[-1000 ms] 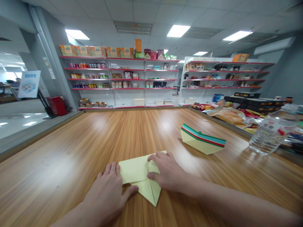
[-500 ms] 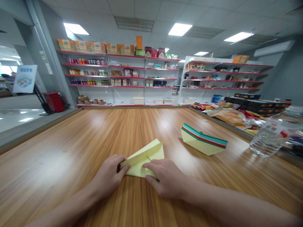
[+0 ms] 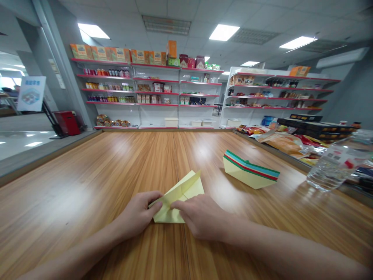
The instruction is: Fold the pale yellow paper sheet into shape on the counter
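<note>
On the table before me lies a sheet of yellow paper (image 3: 186, 189), folded, with one flap standing up along a slanting crease. My left hand (image 3: 142, 212) is closed on its left corner, thumb on the near side and fingers behind the flap. My right hand (image 3: 204, 216) rests on the paper's right part; its index finger reaches to the base of the flap, the other fingers are curled in, and the thumb is hidden. To the right stands a folded paper boat (image 3: 250, 171), pale yellow with green, blue and red stripes along its top.
A clear plastic bottle (image 3: 329, 171) stands at the right of the wooden table (image 3: 131, 155). Snack bags (image 3: 282, 144) and black boxes (image 3: 314, 128) lie beyond its right edge. Stocked shelves (image 3: 157, 93) line the back.
My right index finger has slid left, toward the flap, and the right thumb has gone from sight. The flap stands more upright. My left hand keeps its hold.
</note>
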Tool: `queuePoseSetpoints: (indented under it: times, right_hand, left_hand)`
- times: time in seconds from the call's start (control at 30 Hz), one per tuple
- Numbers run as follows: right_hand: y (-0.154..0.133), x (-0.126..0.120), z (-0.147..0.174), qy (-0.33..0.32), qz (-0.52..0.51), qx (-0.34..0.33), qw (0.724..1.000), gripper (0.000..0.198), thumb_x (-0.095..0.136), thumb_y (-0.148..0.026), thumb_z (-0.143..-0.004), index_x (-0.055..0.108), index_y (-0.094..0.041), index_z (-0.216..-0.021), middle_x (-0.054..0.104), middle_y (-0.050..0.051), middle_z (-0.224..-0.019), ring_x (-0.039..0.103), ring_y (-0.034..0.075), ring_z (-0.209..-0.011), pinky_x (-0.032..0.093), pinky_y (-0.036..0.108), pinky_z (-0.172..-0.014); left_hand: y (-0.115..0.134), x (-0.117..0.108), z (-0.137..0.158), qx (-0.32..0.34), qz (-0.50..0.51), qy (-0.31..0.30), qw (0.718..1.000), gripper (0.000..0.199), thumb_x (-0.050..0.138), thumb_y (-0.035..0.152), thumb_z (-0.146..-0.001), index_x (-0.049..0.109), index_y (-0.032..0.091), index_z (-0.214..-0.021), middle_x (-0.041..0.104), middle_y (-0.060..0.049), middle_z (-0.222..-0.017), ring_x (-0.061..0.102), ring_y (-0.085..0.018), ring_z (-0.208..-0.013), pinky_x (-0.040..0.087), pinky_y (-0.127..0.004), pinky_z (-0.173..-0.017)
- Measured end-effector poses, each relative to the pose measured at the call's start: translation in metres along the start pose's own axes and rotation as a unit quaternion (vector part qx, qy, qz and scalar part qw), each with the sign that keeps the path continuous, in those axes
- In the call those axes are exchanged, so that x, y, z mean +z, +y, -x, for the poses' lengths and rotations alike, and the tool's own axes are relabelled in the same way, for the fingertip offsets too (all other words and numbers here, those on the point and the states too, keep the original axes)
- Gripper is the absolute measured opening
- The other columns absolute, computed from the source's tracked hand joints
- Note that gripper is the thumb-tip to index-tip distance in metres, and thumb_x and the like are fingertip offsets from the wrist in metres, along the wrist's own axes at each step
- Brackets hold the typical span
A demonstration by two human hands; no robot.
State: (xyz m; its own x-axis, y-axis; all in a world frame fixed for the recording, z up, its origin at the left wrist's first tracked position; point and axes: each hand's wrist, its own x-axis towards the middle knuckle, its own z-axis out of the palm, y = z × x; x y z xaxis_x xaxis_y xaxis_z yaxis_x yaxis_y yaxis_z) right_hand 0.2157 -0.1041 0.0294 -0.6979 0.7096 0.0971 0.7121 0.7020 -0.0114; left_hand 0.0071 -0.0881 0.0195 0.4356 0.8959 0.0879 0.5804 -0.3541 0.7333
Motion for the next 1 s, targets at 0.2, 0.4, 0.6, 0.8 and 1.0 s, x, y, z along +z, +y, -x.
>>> queuePoseSetpoints:
  times: [0.2, 0.4, 0.6, 0.8, 1.0]
  right_hand:
    - [-0.009, -0.002, -0.001, -0.037, 0.012, -0.058, 0.998, 0.043, 0.047, -0.020, -0.075, 0.046, -0.031, -0.117, 0.068, 0.003, -0.078, 0.063, 0.022, -0.064, 0.026, 0.027, -0.049]
    - [-0.012, -0.002, -0.001, -0.023, 0.013, -0.020, 0.999, 0.031, 0.044, -0.018, -0.075, 0.049, -0.019, -0.106, 0.068, 0.007, -0.079, 0.062, 0.023, -0.061, 0.027, 0.028, -0.047]
    - [-0.010, 0.006, -0.003, 0.014, 0.020, -0.001, 1.000, 0.015, 0.047, -0.019, -0.075, 0.054, -0.016, -0.088, 0.066, 0.006, -0.070, 0.060, 0.021, -0.054, 0.024, 0.028, -0.045]
    - [-0.004, 0.012, 0.002, 0.046, -0.003, -0.069, 0.997, 0.013, 0.043, -0.022, -0.082, 0.055, -0.017, -0.085, 0.065, 0.003, -0.070, 0.058, 0.016, -0.057, 0.027, 0.029, -0.050]
    - [-0.005, 0.005, 0.005, 0.068, 0.014, -0.110, 0.992, 0.021, 0.037, -0.027, -0.090, 0.056, -0.019, -0.094, 0.063, 0.001, -0.073, 0.053, 0.014, -0.056, 0.024, 0.028, -0.049]
  left_hand:
    - [-0.003, 0.000, 0.000, 0.027, -0.025, -0.021, 0.999, 0.026, 0.041, 0.028, -0.082, 0.063, 0.015, -0.087, 0.064, -0.002, -0.080, 0.057, -0.018, -0.077, 0.042, -0.026, -0.068]
    - [0.000, -0.002, 0.005, 0.092, -0.112, -0.059, 0.988, 0.019, 0.046, 0.018, -0.076, 0.060, 0.020, -0.089, 0.058, -0.002, -0.083, 0.051, -0.018, -0.079, 0.039, -0.029, -0.073]
    - [0.006, 0.001, 0.011, 0.132, -0.141, -0.065, 0.979, 0.034, 0.042, 0.005, -0.071, 0.056, 0.022, -0.097, 0.056, 0.000, -0.080, 0.048, -0.017, -0.080, 0.035, -0.032, -0.077]
    - [0.013, 0.005, 0.015, 0.139, -0.176, -0.061, 0.973, 0.018, 0.044, 0.011, -0.077, 0.055, 0.021, -0.084, 0.059, 0.000, -0.079, 0.047, -0.019, -0.079, 0.032, -0.035, -0.076]
    - [0.018, 0.007, 0.017, 0.137, -0.229, -0.075, 0.961, 0.019, 0.041, 0.017, -0.083, 0.057, 0.022, -0.094, 0.062, -0.003, -0.085, 0.047, -0.021, -0.083, 0.033, -0.038, -0.076]
